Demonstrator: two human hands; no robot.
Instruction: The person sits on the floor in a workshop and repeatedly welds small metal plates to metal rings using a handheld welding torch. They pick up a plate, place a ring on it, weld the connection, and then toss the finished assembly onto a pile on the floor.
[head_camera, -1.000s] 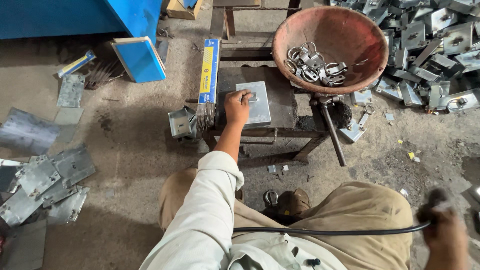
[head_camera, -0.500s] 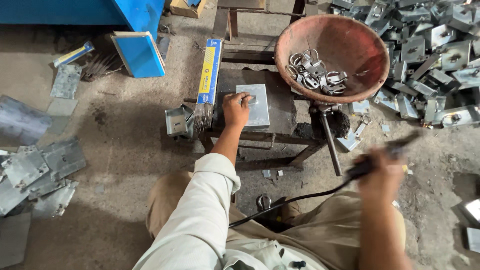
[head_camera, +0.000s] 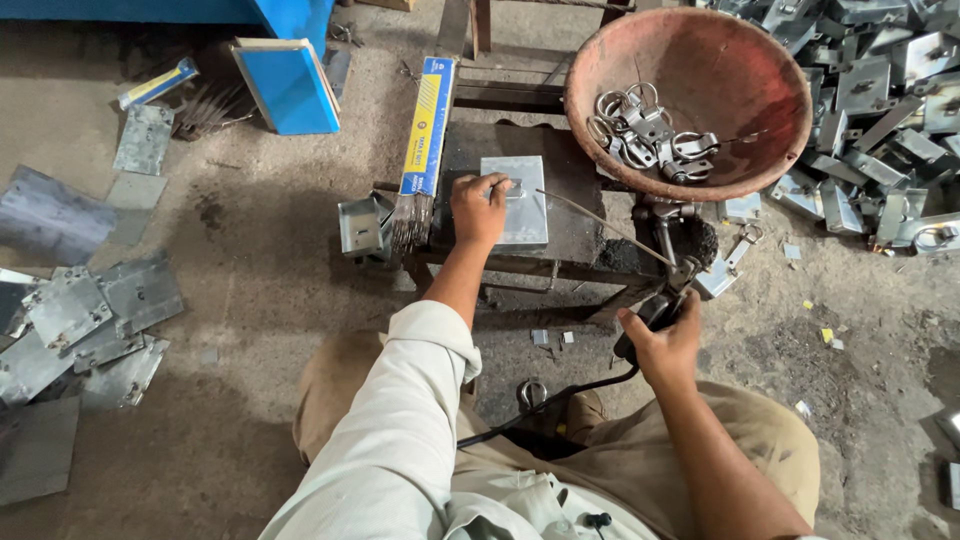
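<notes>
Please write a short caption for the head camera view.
Left hand steadies a metal plate while right hand aims a welding rod.

dusty concrete floor, scattered metal plates, blue cabinet, even daylight.

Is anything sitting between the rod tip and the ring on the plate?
Nothing visible. The welding rod runs from the right hand across the bare bench top toward the ring on the metal plate. The left hand lies just beside the ring.

Plate on bench; bowl right.
</notes>
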